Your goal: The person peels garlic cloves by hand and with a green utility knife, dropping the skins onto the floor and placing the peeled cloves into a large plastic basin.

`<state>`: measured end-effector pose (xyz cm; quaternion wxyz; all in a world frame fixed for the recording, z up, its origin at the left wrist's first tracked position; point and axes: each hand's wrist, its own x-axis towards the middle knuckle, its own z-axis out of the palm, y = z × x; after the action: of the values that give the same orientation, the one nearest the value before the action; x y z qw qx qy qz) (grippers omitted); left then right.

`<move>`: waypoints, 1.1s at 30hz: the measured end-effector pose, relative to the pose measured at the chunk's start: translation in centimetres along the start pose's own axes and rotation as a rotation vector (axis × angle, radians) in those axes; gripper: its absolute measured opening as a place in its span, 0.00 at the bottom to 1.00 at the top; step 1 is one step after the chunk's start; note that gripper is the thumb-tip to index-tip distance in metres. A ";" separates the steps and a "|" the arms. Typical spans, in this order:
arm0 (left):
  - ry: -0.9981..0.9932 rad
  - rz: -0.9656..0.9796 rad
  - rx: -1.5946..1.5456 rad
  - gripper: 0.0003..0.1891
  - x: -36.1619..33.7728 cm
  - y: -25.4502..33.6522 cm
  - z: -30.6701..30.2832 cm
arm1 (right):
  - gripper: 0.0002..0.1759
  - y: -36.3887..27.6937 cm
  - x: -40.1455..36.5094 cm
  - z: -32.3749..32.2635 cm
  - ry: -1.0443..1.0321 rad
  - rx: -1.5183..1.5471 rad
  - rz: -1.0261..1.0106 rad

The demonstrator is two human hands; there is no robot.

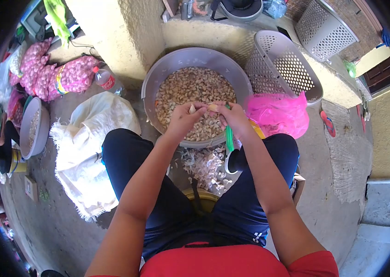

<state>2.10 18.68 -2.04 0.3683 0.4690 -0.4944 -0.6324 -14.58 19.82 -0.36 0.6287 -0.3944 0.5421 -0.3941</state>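
Observation:
A large grey basin (151,99) full of garlic cloves (190,83) stands in front of my knees. Over its near part, my left hand (188,117) is closed on a pale garlic clove (192,109) at the fingertips. Close beside it, my right hand (233,116) has its fingers closed round a green-handled tool (229,134), whose handle points down. A small yellowish piece (212,107) shows at the right fingertips, near the left ones. Below the basin, loose peelings (204,168) lie on the floor between my feet.
A pink plastic bag (280,115) and a perforated basket (292,69) are right of the basin. Left are a white sack (89,143), a cola bottle (107,82), pink net bags (77,76) and a smaller basin (42,131). A wall (199,39) rises behind.

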 end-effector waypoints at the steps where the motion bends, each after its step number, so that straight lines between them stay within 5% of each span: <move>1: 0.007 0.010 0.050 0.11 -0.1 0.1 0.1 | 0.15 -0.1 -0.1 0.0 0.006 -0.064 -0.015; 11: 0.169 0.350 0.428 0.09 0.6 -1.8 0.2 | 0.17 0.3 0.0 0.3 0.022 -0.470 -0.096; 17: 0.154 0.335 0.467 0.08 0.5 -2.1 0.2 | 0.18 0.9 0.2 0.5 0.038 -0.537 -0.082; 20: 0.174 0.386 0.464 0.08 0.7 -2.7 0.4 | 0.18 1.1 0.1 0.8 0.019 -0.385 -0.074; 23: 0.097 0.103 0.207 0.08 0.9 -2.3 0.4 | 0.16 0.9 0.1 0.1 -0.091 0.017 0.078; 33: 0.018 -0.023 -0.109 0.08 0.4 -0.4 0.0 | 0.14 0.0 -0.1 0.5 -0.239 0.459 0.113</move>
<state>1.98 18.46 -2.55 0.3903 0.4594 -0.4507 -0.6584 -14.08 19.95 -0.22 0.7824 -0.2544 0.3814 -0.4216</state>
